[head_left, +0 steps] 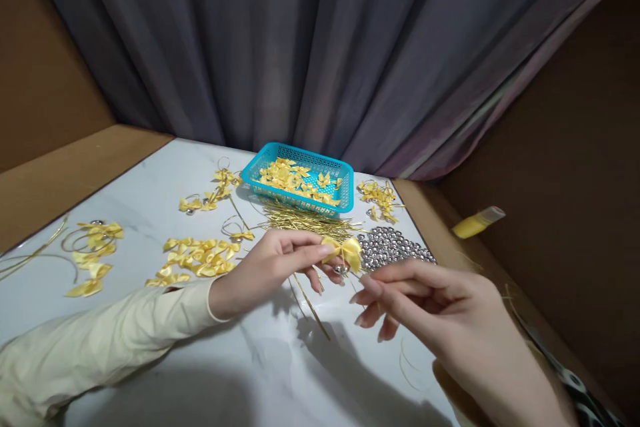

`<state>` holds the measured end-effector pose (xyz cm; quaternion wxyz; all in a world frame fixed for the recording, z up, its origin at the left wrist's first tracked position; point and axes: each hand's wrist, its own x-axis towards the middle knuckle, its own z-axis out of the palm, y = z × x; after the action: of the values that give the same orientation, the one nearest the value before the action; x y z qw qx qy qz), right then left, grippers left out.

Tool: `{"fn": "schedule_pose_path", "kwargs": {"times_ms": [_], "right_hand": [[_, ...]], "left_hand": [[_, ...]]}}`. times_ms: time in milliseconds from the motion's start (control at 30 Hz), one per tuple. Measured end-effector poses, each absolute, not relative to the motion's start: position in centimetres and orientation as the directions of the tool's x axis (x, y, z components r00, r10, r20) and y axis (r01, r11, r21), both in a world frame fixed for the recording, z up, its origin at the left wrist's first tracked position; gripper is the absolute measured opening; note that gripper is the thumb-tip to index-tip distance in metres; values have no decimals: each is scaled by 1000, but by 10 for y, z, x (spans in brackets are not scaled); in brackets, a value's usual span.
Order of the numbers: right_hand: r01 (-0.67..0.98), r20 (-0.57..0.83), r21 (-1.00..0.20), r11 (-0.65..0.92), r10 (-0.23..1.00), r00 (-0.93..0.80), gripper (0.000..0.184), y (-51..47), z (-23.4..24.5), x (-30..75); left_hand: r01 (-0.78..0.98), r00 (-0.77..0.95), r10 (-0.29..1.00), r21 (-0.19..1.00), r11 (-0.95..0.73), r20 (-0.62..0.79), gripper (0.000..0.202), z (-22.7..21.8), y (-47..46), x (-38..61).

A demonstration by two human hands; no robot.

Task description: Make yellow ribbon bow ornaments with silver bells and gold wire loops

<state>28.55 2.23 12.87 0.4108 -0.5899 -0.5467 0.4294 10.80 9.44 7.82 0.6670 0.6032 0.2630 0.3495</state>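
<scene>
In the middle of the head view my left hand (290, 257) pinches a yellow ribbon bow (345, 251) between thumb and forefinger. A small silver bell (341, 269) sits just under the bow, near my left fingertips. My right hand (425, 297) is to the right and slightly nearer, thumb and forefinger pressed together. Whatever is in that pinch, perhaps a thin wire end, is too fine to make out. Behind my hands lies a bundle of gold wire ties (310, 220), and a heap of silver bells (393, 247) rests just beyond my right hand.
A blue plastic basket (347, 197) with yellow bows stands at the back. Loose bows (200, 257) lie left of my left hand. Bows with bells and wires form clusters at far left (95, 253) and back right (379, 199). A yellow tube (475, 223) lies past the right edge.
</scene>
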Motion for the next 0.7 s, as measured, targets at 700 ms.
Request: {"fn": "schedule_pose_path", "kwargs": {"times_ms": [700], "right_hand": [[34, -222, -975, -220, 972, -80, 18, 32, 121, 279]], "left_hand": [[-208, 558, 822, 978, 7, 113, 19, 74, 91, 108]]}}
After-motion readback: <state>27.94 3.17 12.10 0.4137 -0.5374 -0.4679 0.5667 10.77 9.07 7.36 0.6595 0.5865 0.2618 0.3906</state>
